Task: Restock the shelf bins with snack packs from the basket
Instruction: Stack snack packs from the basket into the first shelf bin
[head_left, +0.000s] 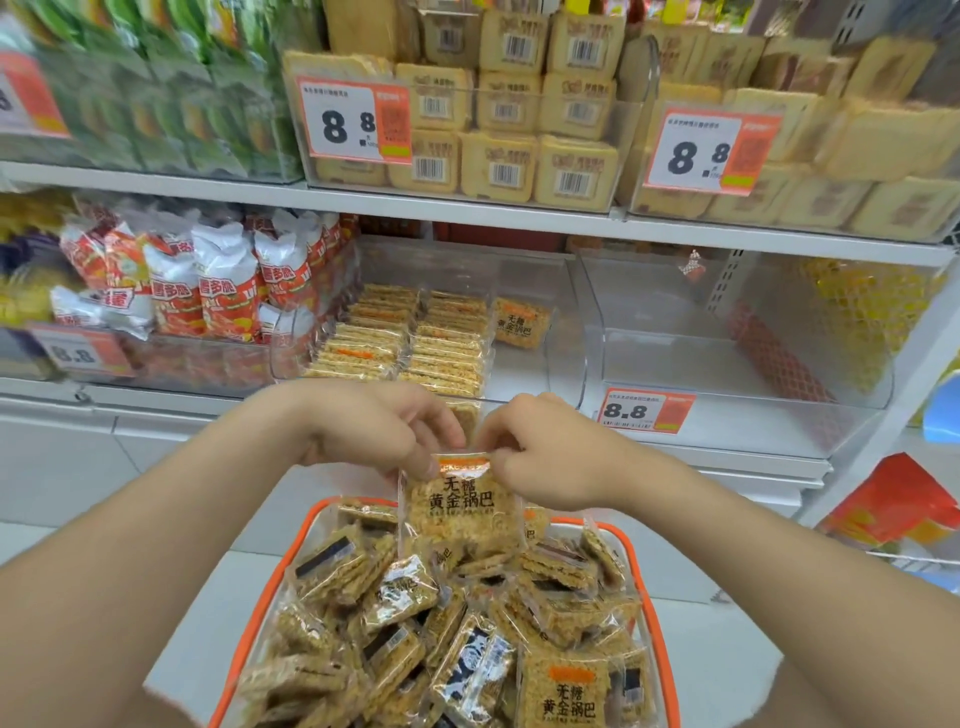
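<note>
The basket (635, 551), heaped with packs, sits below one upright snack pack (462, 506), its top edge pinched by the left hand (371, 426) and right hand (543, 454), near the shelf bin (540, 364).

A white upper shelf (467, 210) is carrying clear bins (631, 130) of pale yellow packs (498, 166), while the lower shelf (171, 404) is holding red-and-white bags (208, 291) at left, a clear bin (519, 270) with rows of snack packs (415, 343) at centre, and a second clear bin (727, 353) just beside it at right.
</note>
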